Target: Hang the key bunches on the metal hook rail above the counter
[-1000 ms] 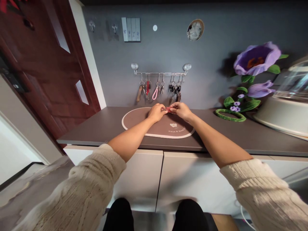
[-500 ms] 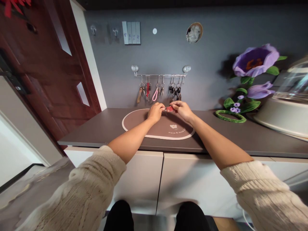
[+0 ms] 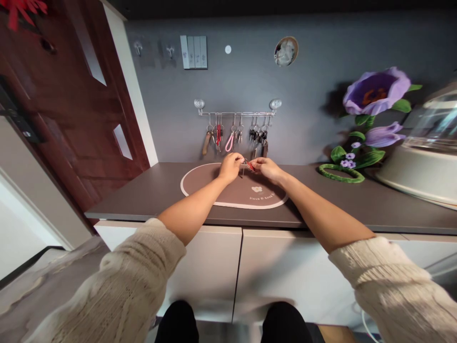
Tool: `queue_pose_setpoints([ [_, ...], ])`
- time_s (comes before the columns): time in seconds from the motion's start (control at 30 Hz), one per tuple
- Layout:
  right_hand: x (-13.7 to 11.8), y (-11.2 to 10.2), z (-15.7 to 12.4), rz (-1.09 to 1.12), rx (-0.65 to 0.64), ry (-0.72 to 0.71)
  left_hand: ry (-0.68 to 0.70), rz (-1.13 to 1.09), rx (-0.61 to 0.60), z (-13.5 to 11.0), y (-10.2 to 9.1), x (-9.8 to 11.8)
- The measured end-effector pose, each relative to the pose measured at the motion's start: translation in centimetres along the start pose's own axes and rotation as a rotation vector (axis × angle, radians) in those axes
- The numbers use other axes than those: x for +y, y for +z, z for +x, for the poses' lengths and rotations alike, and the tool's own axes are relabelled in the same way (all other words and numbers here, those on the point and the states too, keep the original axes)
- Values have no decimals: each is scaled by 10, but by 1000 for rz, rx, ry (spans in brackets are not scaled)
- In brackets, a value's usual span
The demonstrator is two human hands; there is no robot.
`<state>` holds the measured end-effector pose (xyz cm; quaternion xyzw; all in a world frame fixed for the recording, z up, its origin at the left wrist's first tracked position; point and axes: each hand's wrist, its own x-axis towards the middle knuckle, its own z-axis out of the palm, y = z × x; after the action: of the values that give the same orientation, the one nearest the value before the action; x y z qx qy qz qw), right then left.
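Note:
Over the mat, my left hand (image 3: 231, 166) is closed in a pinch at a small metal key ring (image 3: 245, 161), mostly covered by the fingertips. A thin key (image 3: 243, 172) hangs down from it between the hands. Close on the right, my right hand (image 3: 267, 169) pinches a small red tag (image 3: 251, 166) that looks attached to the same ring. Below both hands lies the brown oval mat (image 3: 232, 193) with a pale border, a white flower and lettering.
Behind the hands, a clear hook rail (image 3: 237, 114) on the grey wall carries several key bunches (image 3: 255, 136). Purple fabric flowers (image 3: 376, 93) and a white domed appliance (image 3: 414, 174) stand on the right of the counter (image 3: 143, 188). A dark red door (image 3: 71, 119) is at left.
The red tag has tilted downward at its right end, and the key now dangles below the fingers. My right hand has turned and lowered slightly; my left hand stays nearly in place.

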<state>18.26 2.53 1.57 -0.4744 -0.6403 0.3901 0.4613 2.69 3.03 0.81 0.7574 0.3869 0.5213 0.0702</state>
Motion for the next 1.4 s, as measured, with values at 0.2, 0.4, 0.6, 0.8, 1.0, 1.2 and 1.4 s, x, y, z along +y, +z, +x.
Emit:
queue_pose_setpoints([
  [0.2, -1, 1, -1, -78, 22, -110, -26, -43, 9, 1, 2, -1],
  [0.4, -10, 3, -7, -68, 13, -264, -40, -52, 36, 1, 4, -3],
  [0.6, -13, 6, -12, -112, 17, -286, -61, -98, 23, 0, 6, -2],
  [0.8, -12, 3, -8, -138, 76, -334, -33, -118, 40, -2, 6, 3],
  [1.0, -15, -5, -7, -110, 153, -369, -16, -30, 63, -4, 5, 4],
  [1.2, -21, -27, 5, -46, 224, -358, -28, 59, 23, -5, 6, 1],
  [1.4, -42, -62, 28, 12, 264, -308, -37, 114, -9, -6, 10, -4],
])
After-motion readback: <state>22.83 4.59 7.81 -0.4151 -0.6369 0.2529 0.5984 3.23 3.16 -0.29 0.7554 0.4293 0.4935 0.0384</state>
